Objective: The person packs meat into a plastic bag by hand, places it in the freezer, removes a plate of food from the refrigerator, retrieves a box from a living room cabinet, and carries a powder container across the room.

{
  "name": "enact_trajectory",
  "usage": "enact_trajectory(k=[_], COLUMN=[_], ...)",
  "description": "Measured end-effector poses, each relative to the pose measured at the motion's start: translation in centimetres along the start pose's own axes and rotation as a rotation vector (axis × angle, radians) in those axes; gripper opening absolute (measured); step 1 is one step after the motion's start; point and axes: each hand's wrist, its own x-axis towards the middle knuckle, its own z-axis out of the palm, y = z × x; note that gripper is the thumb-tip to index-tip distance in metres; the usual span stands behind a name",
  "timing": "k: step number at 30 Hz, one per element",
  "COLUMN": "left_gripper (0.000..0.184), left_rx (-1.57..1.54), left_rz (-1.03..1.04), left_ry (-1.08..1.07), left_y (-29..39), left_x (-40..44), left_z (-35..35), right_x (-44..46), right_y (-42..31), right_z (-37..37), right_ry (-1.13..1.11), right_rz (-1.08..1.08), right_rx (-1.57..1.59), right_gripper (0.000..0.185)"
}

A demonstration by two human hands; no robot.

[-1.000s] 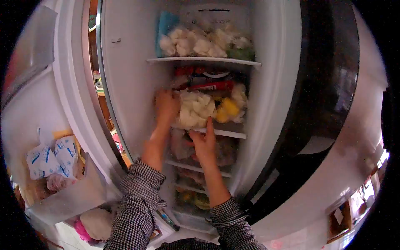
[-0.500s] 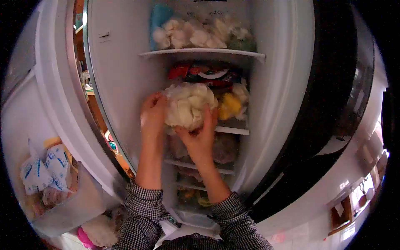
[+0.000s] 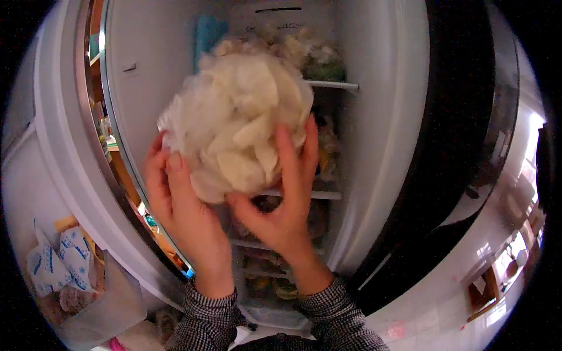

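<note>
Plastic bag point(image 3: 184, 120), clear, crinkled, bulging. Contents: cream-white pieces point(image 3: 252, 134), flat, rounded, overlapping. Position: held up between left hand point(image 3: 190, 210) and right hand point(image 3: 284, 205), before fridge shelves point(image 3: 335, 86). Outline slightly blurred.

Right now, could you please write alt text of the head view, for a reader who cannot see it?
The left hand and right hand hold up a bag of pale, flat pieces before an open fridge with stocked shelves.

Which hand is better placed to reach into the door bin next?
Left, I'd judge: the left hand is nearer the door bin, while the right hand sits farther across. Both hold the bag of pale pieces, so either needs freeing.
</note>
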Motion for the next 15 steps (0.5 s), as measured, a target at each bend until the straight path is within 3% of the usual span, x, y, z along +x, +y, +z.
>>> enact_trajectory(k=[5,7,9,11,15], left_gripper=[0.02,0.019,0.025,0.034,0.054], left_rx=[0.027,0.281,0.317,0.532,0.151], left_rz=[0.382,0.566,0.507,0.295,-0.017], left_ry=[-0.068,-0.041,-0.163,-0.427,-0.722], left_y=[-3.3,-4.6,-8.5,-8.8,-6.6], left_x=[6.0,8.3,12.4,15.4,15.4], left_z=[5.9,9.3,12.5,14.3,18.1], right_x=[7.1,10.1,12.2,12.8,13.7], right_y=[3.3,4.7,6.7,7.1,7.4], right_z=[0.9,1.4,2.2,1.4,1.0], right_ry=[0.156,0.253,0.372,0.247,0.176], right_rz=[-0.098,-0.13,-0.219,-0.25,-0.068], right_rx=[0.047,-0.087,-0.233,-0.315,-0.465], right_gripper=[0.084,0.076,0.066,0.064,0.055])
